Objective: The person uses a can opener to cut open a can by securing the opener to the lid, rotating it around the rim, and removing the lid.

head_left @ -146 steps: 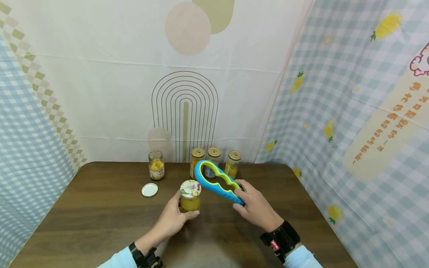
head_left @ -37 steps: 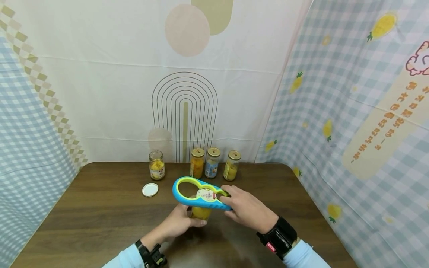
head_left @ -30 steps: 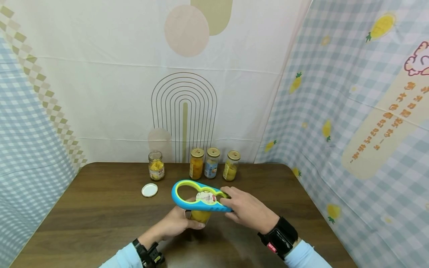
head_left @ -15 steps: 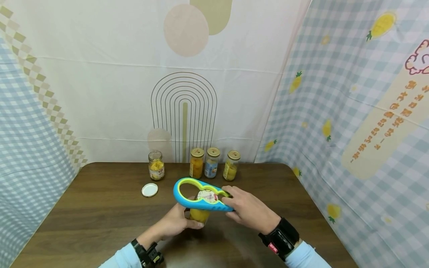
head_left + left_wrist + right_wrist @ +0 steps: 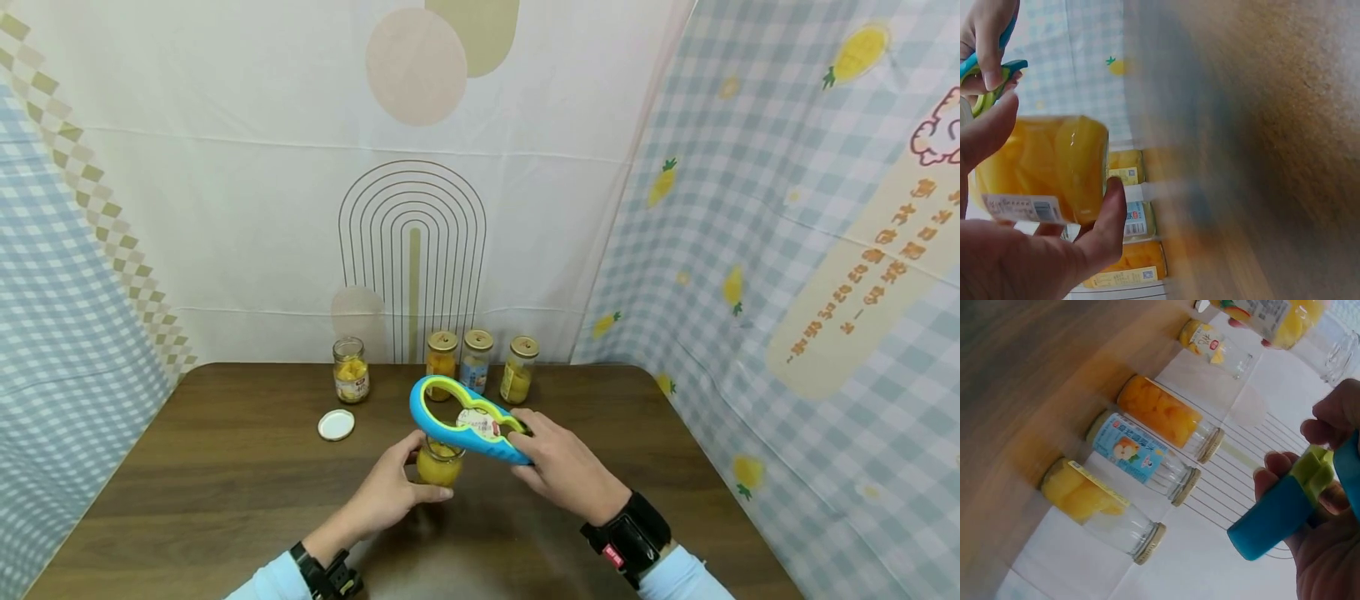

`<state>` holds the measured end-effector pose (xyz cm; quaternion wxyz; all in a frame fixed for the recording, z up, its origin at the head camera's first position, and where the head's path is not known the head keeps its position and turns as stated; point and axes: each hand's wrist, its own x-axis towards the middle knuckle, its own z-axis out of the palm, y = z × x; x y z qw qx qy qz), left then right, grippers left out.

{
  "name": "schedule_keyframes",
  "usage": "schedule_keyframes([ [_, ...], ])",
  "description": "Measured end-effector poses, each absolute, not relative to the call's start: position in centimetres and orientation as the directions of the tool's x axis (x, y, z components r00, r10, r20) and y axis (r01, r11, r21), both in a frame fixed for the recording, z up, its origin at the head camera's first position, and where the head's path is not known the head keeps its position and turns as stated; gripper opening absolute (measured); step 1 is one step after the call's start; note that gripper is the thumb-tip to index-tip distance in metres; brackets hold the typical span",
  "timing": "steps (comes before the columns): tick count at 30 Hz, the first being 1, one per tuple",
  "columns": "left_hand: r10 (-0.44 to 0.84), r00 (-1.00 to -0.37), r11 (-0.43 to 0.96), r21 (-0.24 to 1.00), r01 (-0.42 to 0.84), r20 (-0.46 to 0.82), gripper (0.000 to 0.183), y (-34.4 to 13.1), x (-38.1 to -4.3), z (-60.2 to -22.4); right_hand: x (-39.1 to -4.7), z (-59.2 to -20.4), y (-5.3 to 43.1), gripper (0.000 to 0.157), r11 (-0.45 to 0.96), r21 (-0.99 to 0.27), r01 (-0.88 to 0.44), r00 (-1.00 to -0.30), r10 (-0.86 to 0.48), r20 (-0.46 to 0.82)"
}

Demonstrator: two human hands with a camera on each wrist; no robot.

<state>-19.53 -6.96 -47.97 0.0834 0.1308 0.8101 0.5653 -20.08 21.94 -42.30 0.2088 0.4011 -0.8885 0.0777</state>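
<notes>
My left hand [image 5: 386, 487] holds a glass jar of yellow fruit pieces [image 5: 438, 468], its fingers and thumb curled round the sides. The mouth of this jar is bare. In the right wrist view its clear glass neck [image 5: 1339, 359] shows without a cap. My right hand [image 5: 562, 462] grips the handle end of a blue and green jar opener [image 5: 468, 440], just above and right of the jar. A white printed lid [image 5: 477, 422] sits within the opener's scalloped opening, lifted off the jar. In the left wrist view, the jar [image 5: 1054, 169] bears a white label low down.
An uncapped jar [image 5: 350, 375] stands at the back left, with a white lid [image 5: 335, 425] lying before it. Three gold-capped jars stand at the back: an orange one [image 5: 442, 358], a blue-labelled one [image 5: 475, 367], a yellow one [image 5: 519, 372]. Cloth hangs behind the wooden table [image 5: 187, 467].
The jar opener has risen away to the back right with the lid in it, leaving the jar's mouth uncovered. Earlier the opener lay around the lid on the jar.
</notes>
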Motion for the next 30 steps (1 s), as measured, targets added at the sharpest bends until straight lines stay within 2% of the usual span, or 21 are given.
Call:
schedule_keyframes([
  [8,0.149,-0.988,0.326,0.942,0.086,0.038,0.063,-7.1,-19.4,-48.0,-20.2,-43.1,21.9,0.019,0.699,0.008,-0.715,-0.601,-0.620,0.504],
  [23,0.020,-0.999,0.336,0.941,0.047,0.043,0.064,-8.1,-20.5,-48.9,-20.4,-43.4,22.1,0.020,0.708,0.023,-0.706,-0.597,-0.612,0.519],
  [30,-0.028,-1.000,0.268,0.963,-0.009,-0.002,0.063,-8.6,-22.0,-48.7,-20.2,-43.4,22.2,0.022,0.722,0.004,-0.692,-0.621,-0.597,0.508],
])
